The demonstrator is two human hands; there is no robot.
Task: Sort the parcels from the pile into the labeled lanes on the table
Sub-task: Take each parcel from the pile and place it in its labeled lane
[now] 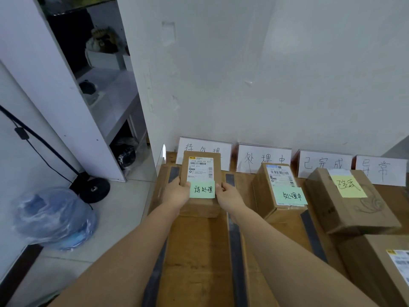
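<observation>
A small brown parcel [200, 171] with a white shipping label and a green sticky note sits in the leftmost lane, under the first white sign [204, 148]. My left hand [176, 190] grips its left side and my right hand [228, 196] grips its right side. A second parcel [278, 187] with a green note lies in the second lane. A third parcel [352, 200] with a yellow note lies in the third lane. Part of another parcel [380, 267] shows at the lower right.
The wooden table [199, 251] has dark tape strips [235, 251] dividing the lanes. Several white handwritten signs [263, 158] lean on the white wall behind. Left of the table on the tiled floor are a wrapped blue bundle [53, 218], a black lamp base [94, 188] and a shelf unit [104, 85].
</observation>
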